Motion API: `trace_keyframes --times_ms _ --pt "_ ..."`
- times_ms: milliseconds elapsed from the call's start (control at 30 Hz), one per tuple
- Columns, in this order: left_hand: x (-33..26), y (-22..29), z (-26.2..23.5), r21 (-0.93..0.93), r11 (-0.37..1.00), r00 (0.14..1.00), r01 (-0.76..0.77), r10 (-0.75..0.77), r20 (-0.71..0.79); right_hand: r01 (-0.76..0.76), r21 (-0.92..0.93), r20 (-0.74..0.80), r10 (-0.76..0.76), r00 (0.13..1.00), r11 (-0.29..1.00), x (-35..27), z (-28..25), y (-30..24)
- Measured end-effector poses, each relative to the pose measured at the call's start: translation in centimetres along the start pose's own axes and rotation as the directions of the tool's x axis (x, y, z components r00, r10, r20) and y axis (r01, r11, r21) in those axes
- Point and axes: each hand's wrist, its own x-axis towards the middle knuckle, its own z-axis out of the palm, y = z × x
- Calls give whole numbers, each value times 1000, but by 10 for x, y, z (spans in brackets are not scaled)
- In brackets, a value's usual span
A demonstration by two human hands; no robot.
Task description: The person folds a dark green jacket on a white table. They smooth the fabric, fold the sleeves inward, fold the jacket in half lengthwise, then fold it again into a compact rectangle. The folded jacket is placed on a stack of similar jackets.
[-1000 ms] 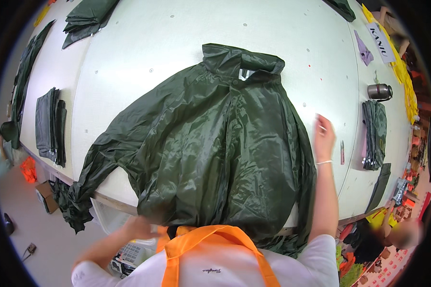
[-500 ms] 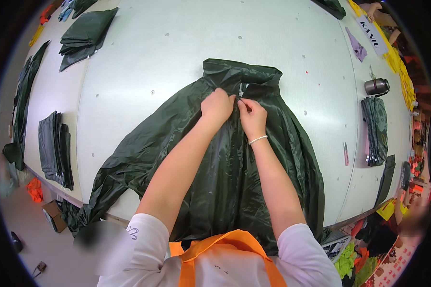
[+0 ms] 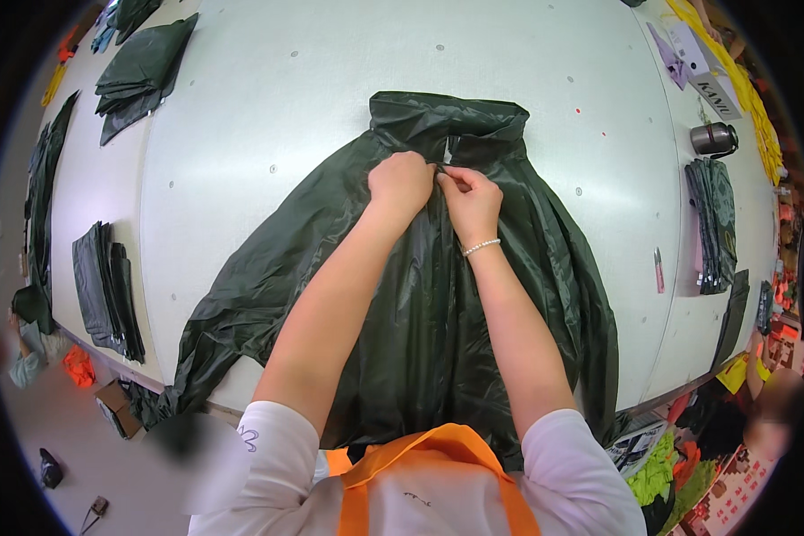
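A dark green shiny jacket (image 3: 402,308) lies spread on the table, its collar (image 3: 447,121) at the far end and its body toward me. Just below the collar, on the front opening, both hands are closed on the fabric. My left hand (image 3: 402,186) is curled with its knuckles up, so its fingertips are mostly hidden. Beside it, my right hand (image 3: 473,198) pinches the jacket's front edge between thumb and finger; a beaded bracelet circles that wrist. The two hands almost touch. Whatever small part of the opening sits between the fingertips cannot be made out.
On the white table (image 3: 241,107), folded dark green garments (image 3: 103,286) lie at the left, with another stack (image 3: 147,71) farther back. At the right are more folded garments (image 3: 713,223), a metal flask (image 3: 713,138) and a small pink-handled tool (image 3: 658,270). Other people sit at the edges.
The view has shifted slightly, so the surroundings sit differently in the picture. Both hands stay at the jacket's front opening; the right fingers have drawn a little closer to the left hand.
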Motion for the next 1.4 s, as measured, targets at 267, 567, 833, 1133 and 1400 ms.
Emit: trace_keyframes --times_ms 267,567,833,1133,1400 --pt "7 -37 0 -835 500 889 230 242 389 -83 93 64 77 995 992 2 8 1" --pt "3 -40 13 -919 290 919 267 210 333 -272 376 182 217 959 886 1 18 -9" --pt "-3 -29 12 -913 370 964 174 124 234 -227 195 79 215 973 954 -1 21 -11" --pt "-107 -10 5 -232 964 975 -127 78 -209 51 -342 316 63 947 938 -116 -59 -25" --pt "-171 -23 32 -477 879 998 -4 35 55 -223 14 106 220 970 975 -175 -74 -40"
